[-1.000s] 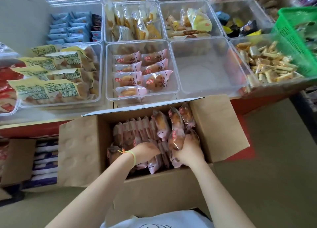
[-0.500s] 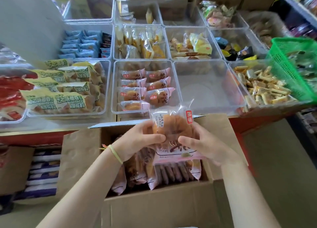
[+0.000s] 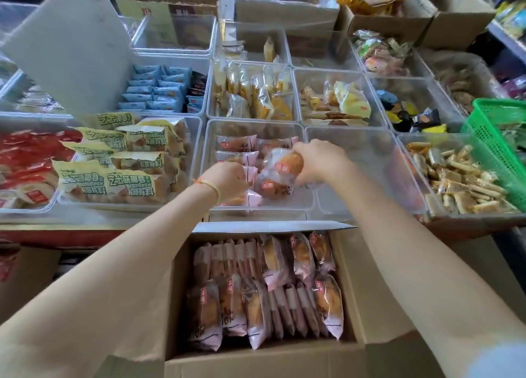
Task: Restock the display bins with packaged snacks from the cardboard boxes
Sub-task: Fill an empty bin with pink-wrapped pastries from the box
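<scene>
While both hands are reaching into the clear bin [image 3: 308, 204], pink-wrapped pastries are going in.

Right hand [image 3: 320, 160] is gripping a wrapped pastry [image 3: 280, 168] from above, fingers curling round it; left hand [image 3: 227, 180] is grasping more packets [image 3: 252, 199] low in the same bin, though its fingers are partly hidden. Packets are looking light, crinkly and slippery, the cake inside soft and probably crushable, so holding at the edges seems safest. Below, the open cardboard box [image 3: 256, 360] is holding many more.
</scene>
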